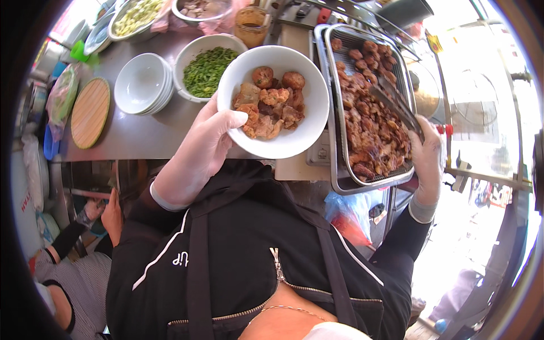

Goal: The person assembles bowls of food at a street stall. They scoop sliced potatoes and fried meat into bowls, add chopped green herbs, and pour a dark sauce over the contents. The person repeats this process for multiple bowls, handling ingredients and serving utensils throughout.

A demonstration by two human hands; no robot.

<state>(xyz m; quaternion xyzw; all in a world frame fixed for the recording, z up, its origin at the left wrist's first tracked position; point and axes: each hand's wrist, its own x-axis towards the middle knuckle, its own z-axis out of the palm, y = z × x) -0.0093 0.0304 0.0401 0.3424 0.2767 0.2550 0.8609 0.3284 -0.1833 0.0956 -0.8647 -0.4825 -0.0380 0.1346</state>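
Observation:
My gloved left hand [201, 139] grips the near-left rim of a white bowl [238, 73], thumb over the edge, tilting it toward me. Browned meat pieces [272, 116] and round meatballs [293, 80] lie inside. On the right, my gloved right hand [428, 156] is closed around dark tongs [399, 107], whose tips reach over the meat in a wire-mesh tray [413, 90]. Grilled meat slices [368, 133] fill the near part of that tray, with meatballs [371, 54] at its far end. Whether the tongs pinch any meat I cannot make out.
Behind the held bowl stands a bowl of chopped green herbs [207, 73]. Stacked white bowls [141, 85] and an oval wooden board [90, 113] are on the steel counter [133, 136] to the left. Another person's hands [105, 211] show at lower left. A plastic bag [348, 215] hangs below the tray.

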